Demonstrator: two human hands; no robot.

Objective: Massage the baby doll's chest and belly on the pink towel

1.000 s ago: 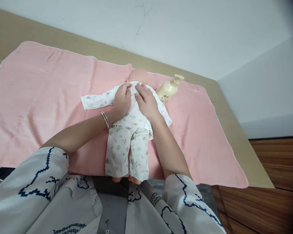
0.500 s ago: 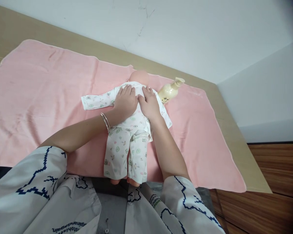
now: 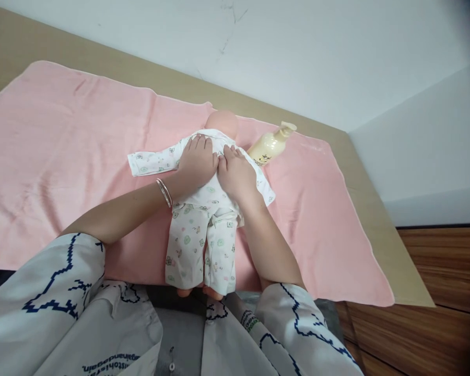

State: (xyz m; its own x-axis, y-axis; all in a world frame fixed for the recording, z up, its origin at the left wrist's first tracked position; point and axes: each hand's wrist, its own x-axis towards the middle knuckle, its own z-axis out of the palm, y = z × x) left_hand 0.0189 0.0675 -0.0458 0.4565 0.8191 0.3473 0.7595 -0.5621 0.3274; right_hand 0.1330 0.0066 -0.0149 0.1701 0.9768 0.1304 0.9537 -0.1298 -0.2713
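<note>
A baby doll (image 3: 196, 230) in a white printed top and trousers lies with its head away from me and its feet at the near edge. Its head (image 3: 221, 122) shows as a smooth bald curve; I cannot tell which way it faces. My left hand (image 3: 198, 163) rests palm down on the left of the upper torso, fingers stretched forward. On the right of the torso lies my right hand (image 3: 237, 172), its fingers slightly bent and its thumb near the left thumb. Both hands are open, with the palms hidden. Beside the doll's right-hand shoulder lies a cream pump bottle (image 3: 269, 147).
Beneath the doll, a pink blanket (image 3: 86, 156) with some creases covers much of a tan tabletop (image 3: 360, 183). A white wall (image 3: 297, 57) rises behind the table. Wood-grain panels (image 3: 446, 266) are at the lower right.
The right hand has drawn slightly toward me, and its fingers are more bent. My left hand has shifted slightly left on the torso. The whole view has shifted a little.
</note>
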